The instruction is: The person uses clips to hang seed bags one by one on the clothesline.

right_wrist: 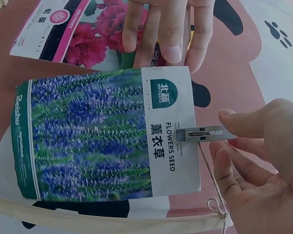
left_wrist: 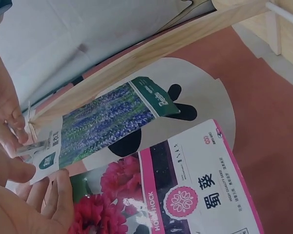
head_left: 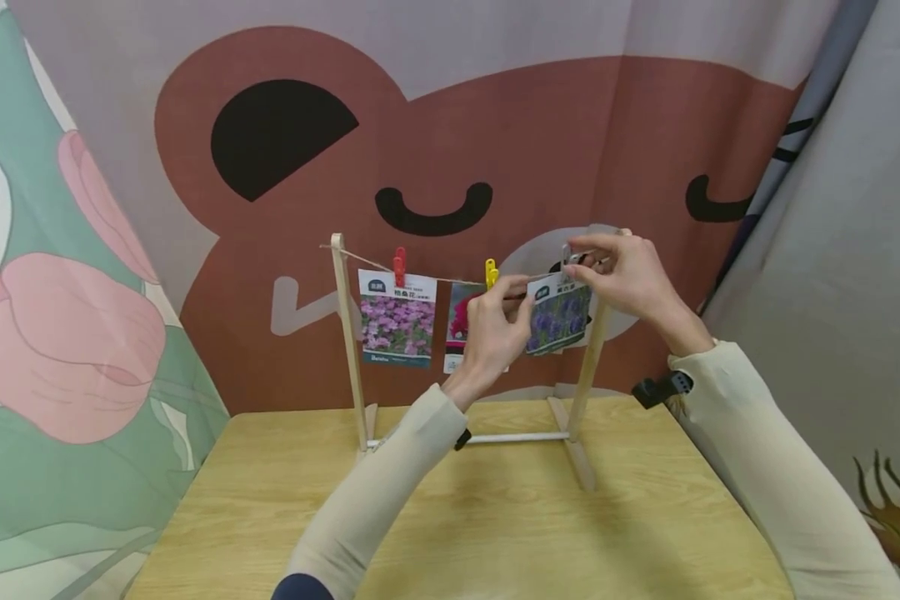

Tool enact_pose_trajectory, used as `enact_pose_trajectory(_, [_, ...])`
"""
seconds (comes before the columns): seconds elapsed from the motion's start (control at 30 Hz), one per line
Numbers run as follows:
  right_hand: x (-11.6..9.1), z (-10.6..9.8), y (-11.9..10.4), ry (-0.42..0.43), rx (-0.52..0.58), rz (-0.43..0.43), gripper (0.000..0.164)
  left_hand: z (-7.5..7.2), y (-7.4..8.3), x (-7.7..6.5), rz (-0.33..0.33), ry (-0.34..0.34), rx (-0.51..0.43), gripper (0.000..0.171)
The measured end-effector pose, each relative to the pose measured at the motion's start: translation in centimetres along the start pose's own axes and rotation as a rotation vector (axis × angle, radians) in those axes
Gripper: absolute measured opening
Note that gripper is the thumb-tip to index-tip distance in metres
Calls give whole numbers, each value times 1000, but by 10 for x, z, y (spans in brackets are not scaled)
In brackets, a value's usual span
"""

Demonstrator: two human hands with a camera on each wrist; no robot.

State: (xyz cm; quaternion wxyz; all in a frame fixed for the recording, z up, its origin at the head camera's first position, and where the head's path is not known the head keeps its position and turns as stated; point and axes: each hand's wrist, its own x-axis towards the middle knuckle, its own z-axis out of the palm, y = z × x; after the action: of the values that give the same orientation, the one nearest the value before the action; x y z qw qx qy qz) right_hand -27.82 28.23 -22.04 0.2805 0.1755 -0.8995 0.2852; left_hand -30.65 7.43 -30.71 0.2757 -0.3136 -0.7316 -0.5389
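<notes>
My right hand (head_left: 630, 271) pinches a grey clothespin (right_wrist: 205, 133) between thumb and fingers. The peg's jaws sit over the top edge of a seed packet (right_wrist: 93, 136) with blue-purple flowers, right where the twine (right_wrist: 209, 168) runs. At that packet's upper left corner, my left hand (head_left: 498, 329) pinches the paper, thumb in front and fingers behind. Beside it hangs a hollyhock seed packet (left_wrist: 185, 180) with magenta blooms, partly hidden by my left hand in the head view. A yellow clothespin (head_left: 491, 272) stands on the twine above that one.
A red clothespin (head_left: 399, 267) holds a pink-flower seed packet (head_left: 397, 321) on the left of the line. Two wooden posts carry the twine, the left post (head_left: 351, 350) fully visible, with a white bar (head_left: 517, 437) low between them. The rack stands on a wooden table (head_left: 480, 525) before a printed curtain (head_left: 525, 150).
</notes>
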Motion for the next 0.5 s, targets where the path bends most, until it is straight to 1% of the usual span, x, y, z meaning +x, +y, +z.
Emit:
enact_pose_trajectory(0.17, [-4, 6, 0, 41, 38, -13, 42, -6, -2, -4, -6, 2, -32, 28])
enact_pose_trajectory(0.3, [-10, 7, -3, 82, 50, -51, 47, -11, -2, -9, -9, 14, -53, 30])
enact_pose_trajectory(0.37, [-12, 6, -4, 105, 51, -81, 53, -13, -1, -9, 9, 16, -50, 30])
enact_pose_trajectory(0.5, [-17, 4, -4, 149, 44, -122, 61, -15, -4, -9, 57, -2, -32, 28])
